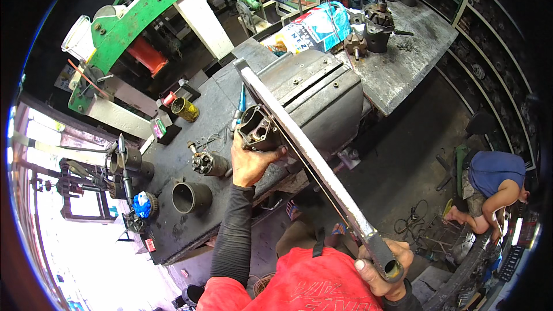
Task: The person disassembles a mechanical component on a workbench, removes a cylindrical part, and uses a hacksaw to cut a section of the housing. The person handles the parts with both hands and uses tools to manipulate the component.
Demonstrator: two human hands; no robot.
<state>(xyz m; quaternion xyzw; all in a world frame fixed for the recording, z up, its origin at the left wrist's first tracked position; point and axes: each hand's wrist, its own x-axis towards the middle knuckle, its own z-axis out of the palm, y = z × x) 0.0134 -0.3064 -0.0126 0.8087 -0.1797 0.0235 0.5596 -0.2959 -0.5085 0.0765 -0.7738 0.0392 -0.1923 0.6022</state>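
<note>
My left hand [253, 164] is wrapped round a small metal housing [251, 141] with an open end and bolt holes in its rim. It sits against the side of a large grey metal body [322, 95] on the bench. In the lower right, my right hand [389, 268] grips the dark handle end of a hacksaw [322, 170]. The saw's long pale frame slants up and left across the grey body, passing just right of the housing. A thin blade line runs beneath the frame; where it meets the housing is partly hidden.
On the dark bench [173, 233] stand a hollow metal cylinder [192, 197], a gear-ended motor part [208, 163] and a yellow can [185, 109]. A green-and-white press frame [138, 17] rises at far left. A person [495, 181] crouches at right near cluttered shelves.
</note>
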